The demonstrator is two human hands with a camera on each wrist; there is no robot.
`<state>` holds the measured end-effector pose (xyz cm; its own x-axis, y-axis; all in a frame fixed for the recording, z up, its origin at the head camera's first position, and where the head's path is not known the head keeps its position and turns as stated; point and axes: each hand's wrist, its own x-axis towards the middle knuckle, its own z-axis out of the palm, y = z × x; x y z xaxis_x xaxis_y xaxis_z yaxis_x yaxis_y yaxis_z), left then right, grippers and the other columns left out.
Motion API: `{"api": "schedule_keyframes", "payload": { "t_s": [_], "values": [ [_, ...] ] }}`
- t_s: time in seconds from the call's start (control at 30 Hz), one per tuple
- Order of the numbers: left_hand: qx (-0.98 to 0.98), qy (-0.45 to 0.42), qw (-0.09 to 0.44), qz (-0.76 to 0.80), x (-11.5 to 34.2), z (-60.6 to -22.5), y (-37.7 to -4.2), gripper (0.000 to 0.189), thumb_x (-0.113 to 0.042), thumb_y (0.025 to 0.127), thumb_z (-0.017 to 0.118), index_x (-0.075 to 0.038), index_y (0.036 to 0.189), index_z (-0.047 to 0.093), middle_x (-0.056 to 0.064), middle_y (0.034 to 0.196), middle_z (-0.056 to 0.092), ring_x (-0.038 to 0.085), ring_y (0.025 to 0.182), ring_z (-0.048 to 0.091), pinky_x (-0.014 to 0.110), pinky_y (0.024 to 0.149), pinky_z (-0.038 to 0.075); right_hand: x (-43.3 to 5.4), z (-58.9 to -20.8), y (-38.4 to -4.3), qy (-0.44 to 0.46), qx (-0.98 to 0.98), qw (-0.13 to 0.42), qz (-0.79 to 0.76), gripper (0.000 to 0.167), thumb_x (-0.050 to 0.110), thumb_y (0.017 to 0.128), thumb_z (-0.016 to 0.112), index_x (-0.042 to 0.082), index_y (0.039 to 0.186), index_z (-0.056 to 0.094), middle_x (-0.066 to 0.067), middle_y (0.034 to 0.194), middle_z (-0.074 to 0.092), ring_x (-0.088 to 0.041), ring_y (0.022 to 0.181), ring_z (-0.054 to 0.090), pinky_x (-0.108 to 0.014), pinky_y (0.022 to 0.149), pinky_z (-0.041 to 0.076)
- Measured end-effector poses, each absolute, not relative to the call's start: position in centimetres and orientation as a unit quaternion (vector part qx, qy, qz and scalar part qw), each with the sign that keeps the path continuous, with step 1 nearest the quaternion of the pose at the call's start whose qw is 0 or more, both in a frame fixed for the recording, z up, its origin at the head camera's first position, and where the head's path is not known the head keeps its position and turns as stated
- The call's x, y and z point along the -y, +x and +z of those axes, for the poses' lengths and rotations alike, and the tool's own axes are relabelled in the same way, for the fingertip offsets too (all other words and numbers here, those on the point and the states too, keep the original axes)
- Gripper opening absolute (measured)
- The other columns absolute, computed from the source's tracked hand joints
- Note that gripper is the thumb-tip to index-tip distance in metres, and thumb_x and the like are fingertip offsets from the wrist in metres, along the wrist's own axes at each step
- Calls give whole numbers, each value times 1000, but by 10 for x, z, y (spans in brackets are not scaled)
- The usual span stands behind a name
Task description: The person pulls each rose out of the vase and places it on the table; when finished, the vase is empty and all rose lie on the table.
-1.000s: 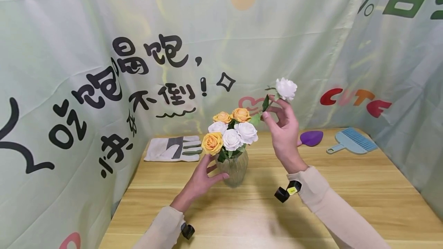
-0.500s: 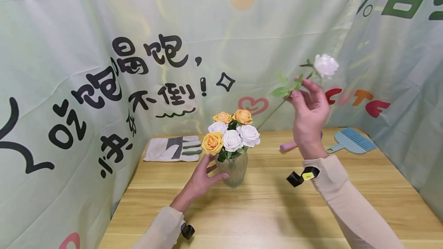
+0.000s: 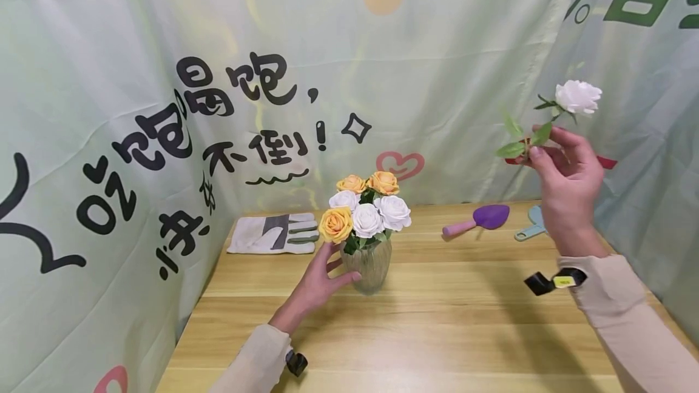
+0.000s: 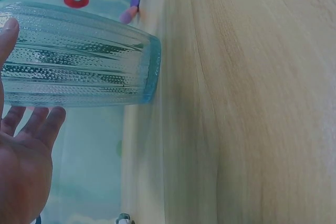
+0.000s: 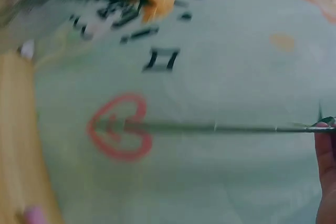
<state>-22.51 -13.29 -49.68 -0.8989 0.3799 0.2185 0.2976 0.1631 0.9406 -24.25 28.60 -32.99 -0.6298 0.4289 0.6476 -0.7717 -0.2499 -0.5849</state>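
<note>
My left hand (image 3: 317, 281) grips a ribbed glass vase (image 3: 371, 268) standing on the table, its thumb on the near side and fingers at the left. In the left wrist view the vase (image 4: 79, 56) lies sideways across the picture, with the fingers partly behind it. Yellow roses (image 3: 335, 225) and white roses (image 3: 367, 221) fill its mouth. Raised at the right, my right hand (image 3: 573, 187) pinches the leafy stem of a white rose (image 3: 579, 97), clear of the vase. The right wrist view shows the long bare stem (image 5: 220, 128) reaching out from that hand.
A folded work glove (image 3: 273, 234) lies left of the vase. Toward the back right are a purple hand trowel (image 3: 491, 217) and a light-blue tool (image 3: 532, 230), partly hidden behind my right hand. A printed cloth (image 3: 464, 47) hangs around the wooden table (image 3: 426, 332).
My right hand has carried the white rose up and to the right, away from the vase. The trowel has come into full view. My left hand has stayed on the vase.
</note>
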Motion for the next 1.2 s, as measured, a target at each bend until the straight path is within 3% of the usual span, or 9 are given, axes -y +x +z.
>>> {"api": "schedule_keyframes", "payload": {
  "t_s": [0.13, 0.33, 0.5, 0.6, 0.7, 0.77, 0.9, 1.03, 1.2],
  "values": [
    [-763, 226, 28, 605, 134, -497, -225, 103, -19, 96, 87, -42, 172, 21, 1, 179, 26, 39, 162, 34, 60, 127, 45, -321, -343, -231, 136, 537, 360, 751, 34, -19, 93, 72, -15, 128, 68, -15, 117, 77, -20, 92, 75, -22, 79, 68],
    [-760, 229, 26, 608, 134, -497, -225, 104, -18, 96, 87, -44, 172, 20, 0, 179, 25, 39, 162, 34, 61, 127, 44, -372, -369, -210, 84, 644, 309, 695, 35, -14, 97, 71, -6, 131, 71, 1, 118, 76, -6, 96, 74, -11, 79, 63],
    [-758, 227, 29, 611, 134, -495, -226, 106, -15, 95, 87, -42, 172, 20, 1, 179, 26, 39, 163, 34, 63, 127, 43, -410, -389, -195, 46, 759, 282, 585, 32, -9, 102, 67, 2, 132, 72, 21, 119, 75, 9, 99, 72, -3, 79, 58],
    [-757, 225, 31, 612, 134, -495, -226, 105, -15, 95, 87, -41, 172, 20, 1, 179, 26, 39, 163, 33, 64, 127, 43, -429, -400, -184, 22, 813, 259, 520, 31, -4, 105, 67, 12, 130, 73, 34, 117, 72, 16, 96, 69, 0, 78, 56],
    [-758, 224, 32, 612, 133, -495, -226, 105, -15, 95, 87, -43, 172, 20, 0, 179, 26, 38, 163, 34, 63, 127, 43, -444, -414, -175, -1, 841, 223, 493, 30, 3, 106, 69, 20, 130, 75, 38, 108, 72, 15, 85, 69, -1, 71, 54],
    [-760, 223, 31, 610, 134, -495, -226, 106, -15, 95, 87, -43, 172, 20, 0, 179, 26, 38, 162, 34, 63, 127, 44, -453, -425, -171, -21, 866, 187, 463, 27, 11, 108, 69, 28, 127, 74, 37, 99, 73, 13, 79, 68, -2, 66, 52],
    [-762, 221, 30, 608, 134, -495, -226, 106, -16, 95, 88, -43, 172, 20, 0, 179, 26, 39, 162, 35, 62, 126, 45, -468, -449, -168, -44, 916, 110, 384, 23, 26, 110, 69, 28, 131, 76, 30, 86, 73, 9, 74, 66, -9, 61, 47],
    [-760, 224, 32, 609, 134, -495, -226, 106, -17, 95, 88, -42, 172, 21, 1, 179, 26, 39, 163, 34, 61, 127, 44, -472, -472, -168, -60, 938, 57, 336, 39, 35, 111, 67, 10, 140, 73, 15, 90, 77, 4, 72, 65, -21, 59, 49],
    [-760, 222, 36, 610, 133, -496, -226, 105, -17, 95, 87, -41, 172, 21, 1, 179, 27, 38, 163, 33, 60, 128, 44, -468, -496, -168, -44, 955, 19, 293, 45, 27, 110, 68, -8, 139, 66, -21, 107, 79, -3, 69, 65, -28, 56, 53]
  ]
}}
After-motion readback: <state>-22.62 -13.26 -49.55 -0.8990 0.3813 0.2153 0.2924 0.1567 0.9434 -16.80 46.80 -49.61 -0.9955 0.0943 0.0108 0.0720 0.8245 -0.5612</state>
